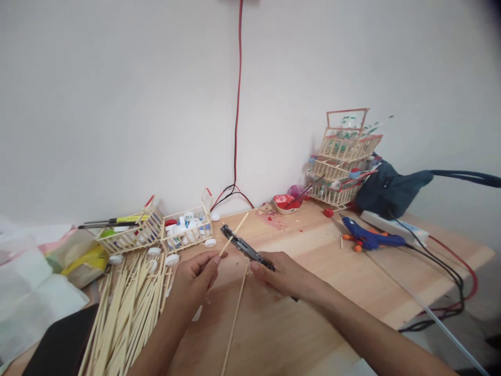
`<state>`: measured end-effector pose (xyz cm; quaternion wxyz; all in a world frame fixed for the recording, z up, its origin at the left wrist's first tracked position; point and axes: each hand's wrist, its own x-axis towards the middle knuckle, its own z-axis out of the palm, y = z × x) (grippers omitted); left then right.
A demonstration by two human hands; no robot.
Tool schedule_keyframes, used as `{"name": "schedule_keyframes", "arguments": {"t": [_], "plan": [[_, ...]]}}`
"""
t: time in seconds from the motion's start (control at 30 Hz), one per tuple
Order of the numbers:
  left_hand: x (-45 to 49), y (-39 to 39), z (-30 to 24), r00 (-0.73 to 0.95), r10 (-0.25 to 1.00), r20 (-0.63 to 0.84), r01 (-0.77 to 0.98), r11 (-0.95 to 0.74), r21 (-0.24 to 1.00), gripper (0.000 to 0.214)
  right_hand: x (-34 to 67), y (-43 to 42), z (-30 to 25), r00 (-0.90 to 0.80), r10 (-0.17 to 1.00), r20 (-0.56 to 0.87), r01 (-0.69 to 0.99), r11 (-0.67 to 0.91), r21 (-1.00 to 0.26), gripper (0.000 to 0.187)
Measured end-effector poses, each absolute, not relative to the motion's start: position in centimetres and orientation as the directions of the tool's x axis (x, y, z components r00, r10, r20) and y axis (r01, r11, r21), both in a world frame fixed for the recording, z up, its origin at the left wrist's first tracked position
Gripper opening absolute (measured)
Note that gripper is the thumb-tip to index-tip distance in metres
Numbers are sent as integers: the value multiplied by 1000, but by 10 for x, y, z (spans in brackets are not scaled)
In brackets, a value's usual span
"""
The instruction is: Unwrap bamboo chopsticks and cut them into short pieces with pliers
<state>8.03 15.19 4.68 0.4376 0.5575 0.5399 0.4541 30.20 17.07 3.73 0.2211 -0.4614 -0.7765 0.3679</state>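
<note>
Stick in left fingers, tool in right fingers, yellow packet with illegible lettering

No legible text anywhere

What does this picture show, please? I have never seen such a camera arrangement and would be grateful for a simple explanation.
There is no machine here: a person works with two bare hands. The camera is worn on the head, looking forward and down. The left hand holds a thin stick; the right hand holds a dark hand tool, and the stick crosses its tip. On the wooden table, a pile of sticks lies at the left, near two small baskets. At the right are a blue glue gun and, farther back, stacked baskets.
</note>
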Motion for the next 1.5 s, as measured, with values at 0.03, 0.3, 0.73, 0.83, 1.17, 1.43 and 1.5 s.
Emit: {"name": "schedule_keyframes", "arguments": {"t": [0.03,0.3,0.73,0.83,1.17,1.43,1.5], "plan": [[80,152,48,7,1000,18,194,-19,981,54,302,171,37,-478,879,-3,553,298,-778,56],[74,151,52,44,998,-55,9,54,998,52,301,170,34,-464,886,7,557,297,-776,57],[67,162,40,-147,989,-30,-239,-6,971,48,294,180,23,-347,932,-107,447,64,-892,69],[73,162,33,-217,976,-10,-267,-49,962,46,285,182,22,-339,931,-136,385,6,-923,70],[72,164,32,-237,968,-87,-452,-31,891,48,255,184,30,-270,955,-124,455,13,-890,68],[66,167,30,-294,953,-69,-471,-82,878,44,248,188,29,-201,977,-77,537,44,-843,64],[64,168,30,-308,950,-56,-470,-100,877,44,249,187,28,-202,977,-63,544,58,-837,64]]}}
